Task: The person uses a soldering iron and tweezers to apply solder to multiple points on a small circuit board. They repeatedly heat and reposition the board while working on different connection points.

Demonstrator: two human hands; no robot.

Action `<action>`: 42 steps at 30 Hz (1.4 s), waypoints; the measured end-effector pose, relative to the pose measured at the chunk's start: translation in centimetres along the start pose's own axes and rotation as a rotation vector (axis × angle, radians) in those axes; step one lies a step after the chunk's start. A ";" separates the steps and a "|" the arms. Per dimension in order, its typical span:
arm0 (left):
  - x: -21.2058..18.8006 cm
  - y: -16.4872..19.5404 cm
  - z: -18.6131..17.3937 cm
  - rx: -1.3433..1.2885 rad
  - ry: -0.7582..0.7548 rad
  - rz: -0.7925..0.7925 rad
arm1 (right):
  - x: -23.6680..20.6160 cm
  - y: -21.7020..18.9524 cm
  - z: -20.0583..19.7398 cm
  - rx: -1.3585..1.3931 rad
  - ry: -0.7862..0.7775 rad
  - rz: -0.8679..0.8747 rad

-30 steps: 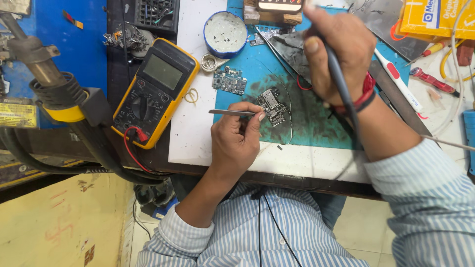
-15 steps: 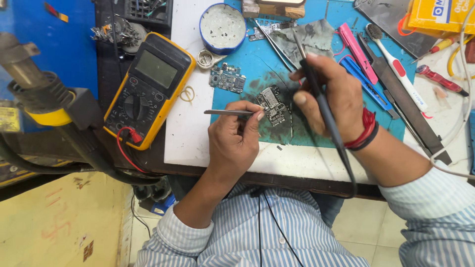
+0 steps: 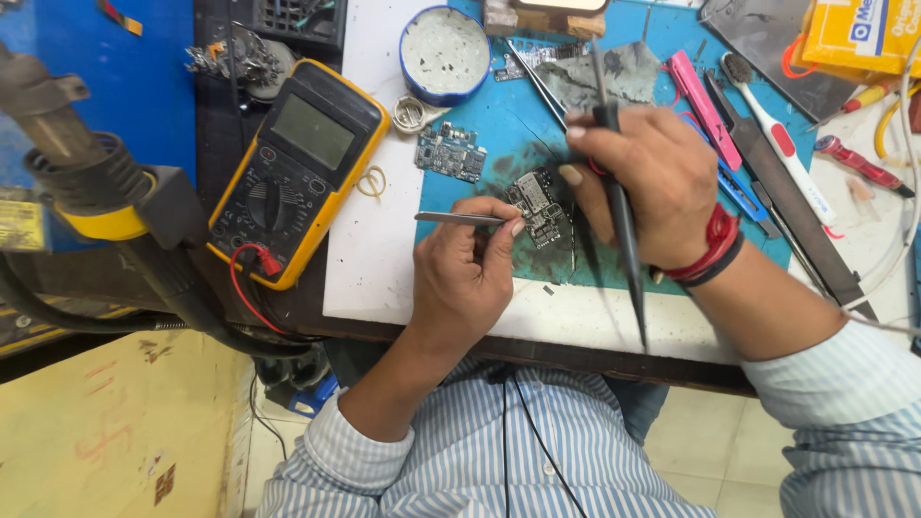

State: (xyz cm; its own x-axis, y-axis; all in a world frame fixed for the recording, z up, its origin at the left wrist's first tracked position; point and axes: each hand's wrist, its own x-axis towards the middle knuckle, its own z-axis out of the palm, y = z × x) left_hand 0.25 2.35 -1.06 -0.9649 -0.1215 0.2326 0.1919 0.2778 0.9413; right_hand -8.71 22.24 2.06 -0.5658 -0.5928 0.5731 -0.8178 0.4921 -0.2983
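Note:
A small phone circuit board [image 3: 533,203] lies on the blue work mat [image 3: 499,115]. My left hand [image 3: 468,280] pinches thin metal tweezers [image 3: 451,219]; their handle points left and the tips sit at the board's left edge. Just right of the board, my right hand [image 3: 645,182] grips a black pen-like iron [image 3: 622,230] with a cord running back toward me. Where the iron's tip ends is hidden by my fingers. A red thread band circles the right wrist.
A second small board [image 3: 451,153] lies up-left on the mat. A yellow multimeter [image 3: 297,158] sits at left, a round tin [image 3: 444,50] at the top. A hot-air handle [image 3: 82,168] hangs far left. A pink tool [image 3: 705,107], toothbrush [image 3: 779,129] and screwdrivers lie right.
My right hand came down from the top of the mat with the iron and now sits beside the board. My left hand kept the tweezers at the board.

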 end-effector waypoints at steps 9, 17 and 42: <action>-0.1 0.0 -0.2 -0.008 0.017 0.022 | 4.3 3.1 1.1 -0.327 -0.166 -0.192; 0.0 0.0 -0.3 -0.003 0.018 0.004 | 4.3 3.5 2.1 -0.354 -0.193 -0.082; -0.1 -0.3 0.0 -0.016 -0.006 -0.041 | -6.7 -2.5 0.3 0.689 0.086 0.708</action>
State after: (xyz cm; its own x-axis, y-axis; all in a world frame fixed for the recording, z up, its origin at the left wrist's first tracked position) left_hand 0.29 2.32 -1.37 -0.9731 -0.1267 0.1925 0.1552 0.2575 0.9537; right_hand -2.88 24.79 -1.29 -0.9603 -0.2432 0.1369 -0.1923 0.2207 -0.9562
